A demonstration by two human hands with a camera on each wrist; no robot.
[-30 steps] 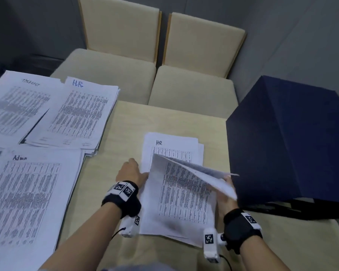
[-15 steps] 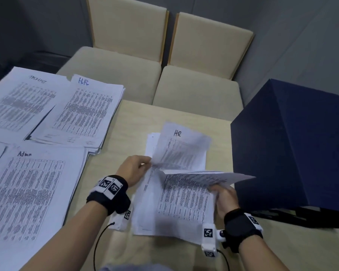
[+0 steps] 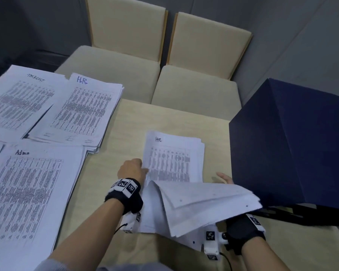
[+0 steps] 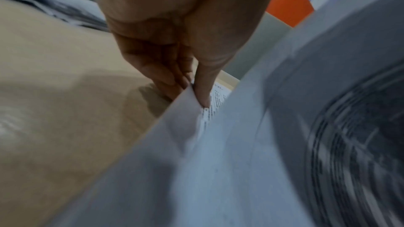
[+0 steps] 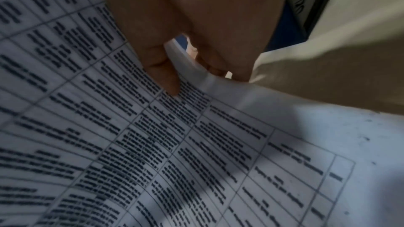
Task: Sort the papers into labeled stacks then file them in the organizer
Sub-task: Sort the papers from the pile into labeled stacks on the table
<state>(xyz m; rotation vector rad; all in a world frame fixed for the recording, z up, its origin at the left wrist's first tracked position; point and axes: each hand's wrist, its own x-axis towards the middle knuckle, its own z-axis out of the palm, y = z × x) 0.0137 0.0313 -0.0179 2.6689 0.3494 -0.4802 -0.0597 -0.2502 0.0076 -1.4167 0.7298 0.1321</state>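
The left hand pinches the left edge of a printed sheet marked "HR" between thumb and fingers, atop the unsorted stack at the middle of the tabletop; the right hand curls thumb and fingers round the right edge of a lifted sheaf of pages, raised with blank backs up. Labeled stacks lie well apart at the left: the Tasklist stack, the HR stack, the Admin stack; the dark blue organizer stands just right of the sheaf.
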